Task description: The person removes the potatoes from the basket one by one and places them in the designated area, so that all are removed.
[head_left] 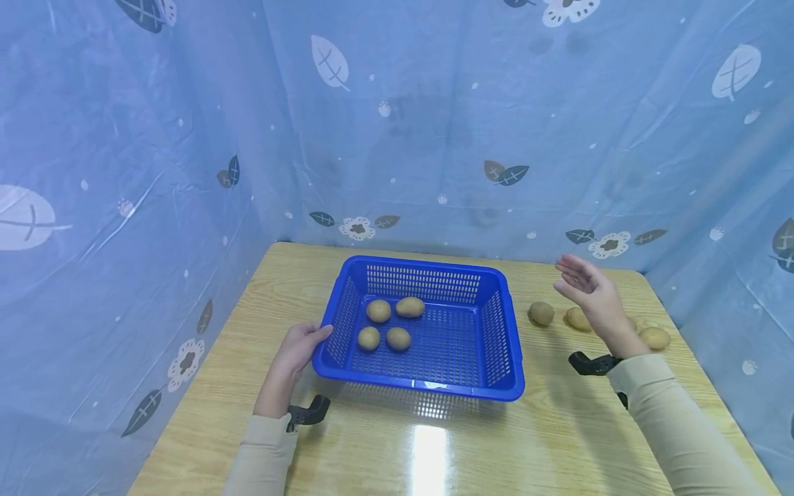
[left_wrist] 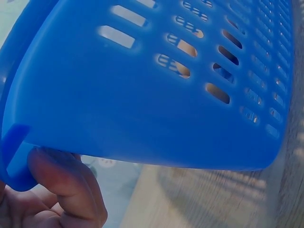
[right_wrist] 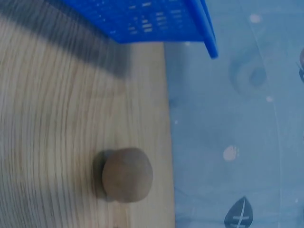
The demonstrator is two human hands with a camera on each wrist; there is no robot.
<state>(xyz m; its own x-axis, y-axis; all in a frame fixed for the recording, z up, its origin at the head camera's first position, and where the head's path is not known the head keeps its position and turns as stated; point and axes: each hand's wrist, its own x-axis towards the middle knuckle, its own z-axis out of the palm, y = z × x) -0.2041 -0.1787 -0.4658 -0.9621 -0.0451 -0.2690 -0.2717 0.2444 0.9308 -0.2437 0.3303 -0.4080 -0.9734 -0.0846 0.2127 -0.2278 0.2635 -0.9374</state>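
Note:
A blue plastic basket [head_left: 509, 358] stands mid-table with several potatoes [head_left: 398, 338] in it. My left hand [head_left: 308, 339] holds the basket's left rim; in the left wrist view its fingers [left_wrist: 64, 185] curl under the lip of the basket wall [left_wrist: 156, 90]. Raised above the table right of the basket, my right hand [head_left: 575, 277] has its fingers spread and holds nothing. Just below and left of it lies a loose potato [head_left: 541, 313], which the right wrist view shows as a potato [right_wrist: 127, 175] near the table's far edge, with the basket corner [right_wrist: 156, 19] beyond.
More loose potatoes [head_left: 655, 337] lie on the wooden table [head_left: 434, 448] at the right, partly behind my right wrist. Blue leaf-patterned sheeting [head_left: 434, 138] walls in the table on three sides. Bare wood lies in front of the basket.

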